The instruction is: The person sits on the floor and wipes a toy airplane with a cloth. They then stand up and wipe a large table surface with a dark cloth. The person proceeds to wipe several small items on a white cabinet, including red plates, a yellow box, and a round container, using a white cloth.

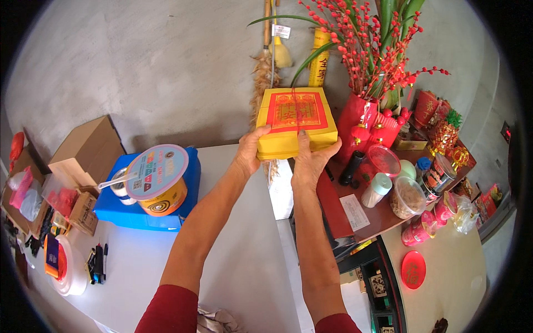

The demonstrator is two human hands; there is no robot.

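A thick yellow bundle of joss paper with a red printed label on top and a red string round it is held up near the back wall. My left hand grips its near left corner, thumb on the upper edge. On its near right side, my right hand has the thumb on the top edge; the fingers underneath are mostly hidden. Both arms reach forward over the gap between the white table and the dark red cabinet top.
On the left, a blue box carries a lidded tub and a tape roll. Cardboard boxes and pens stand nearby. To the right are a red vase with berry branches, a flashlight, jars and cans. A feather duster hangs behind.
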